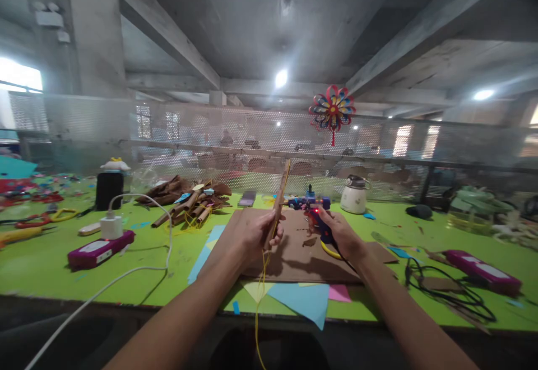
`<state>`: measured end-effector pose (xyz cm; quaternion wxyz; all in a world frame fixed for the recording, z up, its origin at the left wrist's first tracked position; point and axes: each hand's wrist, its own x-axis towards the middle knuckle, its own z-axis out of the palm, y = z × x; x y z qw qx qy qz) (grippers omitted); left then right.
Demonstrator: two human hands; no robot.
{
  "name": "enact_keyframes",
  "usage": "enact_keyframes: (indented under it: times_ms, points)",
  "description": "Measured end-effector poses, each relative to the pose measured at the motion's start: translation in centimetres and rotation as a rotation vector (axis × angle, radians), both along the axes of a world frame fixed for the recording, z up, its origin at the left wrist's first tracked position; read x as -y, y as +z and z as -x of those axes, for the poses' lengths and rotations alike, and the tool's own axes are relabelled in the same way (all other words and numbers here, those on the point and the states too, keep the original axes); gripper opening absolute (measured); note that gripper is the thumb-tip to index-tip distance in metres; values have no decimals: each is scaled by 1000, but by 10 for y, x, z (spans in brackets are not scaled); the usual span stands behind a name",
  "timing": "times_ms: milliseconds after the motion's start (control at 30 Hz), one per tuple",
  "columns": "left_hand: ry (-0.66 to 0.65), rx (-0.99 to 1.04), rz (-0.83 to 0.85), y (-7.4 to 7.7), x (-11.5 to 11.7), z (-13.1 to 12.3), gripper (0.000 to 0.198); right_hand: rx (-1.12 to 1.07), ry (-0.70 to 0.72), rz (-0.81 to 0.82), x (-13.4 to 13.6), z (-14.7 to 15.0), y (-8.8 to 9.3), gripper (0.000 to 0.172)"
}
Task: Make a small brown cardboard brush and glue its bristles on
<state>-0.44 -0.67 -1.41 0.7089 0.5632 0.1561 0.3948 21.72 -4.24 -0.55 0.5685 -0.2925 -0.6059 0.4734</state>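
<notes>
No lettering, no numbers — nothing legible

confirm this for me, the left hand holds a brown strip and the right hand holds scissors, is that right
Not scissors: the head view shows the right hand holding a glue gun. The left hand does hold a brown strip.

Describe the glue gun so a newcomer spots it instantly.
On the green table, find the brown cardboard sheet. Above it, the right hand grips the glue gun, pointed at the brown strip in the left hand. Its dark blue body and red light set it apart.
</notes>
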Motion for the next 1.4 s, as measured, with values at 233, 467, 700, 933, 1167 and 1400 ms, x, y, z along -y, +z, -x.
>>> enact_keyframes:
  times_ms: [233,467,700,933,1167,1400]
  points:
    - [5,-4,11,2,1,0,29,21,-21,-1,0,0,-1,38]
    - [0,-8,16,4,3,0,31,13,-4,-35,1,1,0,36]
    - [-6,-18,29,4,3,1,30,17,-40,-11,4,3,2,38]
    - [9,-18,-2,7,8,0,27,19,-5,-74,5,3,3,38]
    - [5,-31,25,7,6,0,28,17,6,-91,6,4,4,38]
    - [19,-43,51,10,8,0,26,-14,35,-63,2,3,3,37]
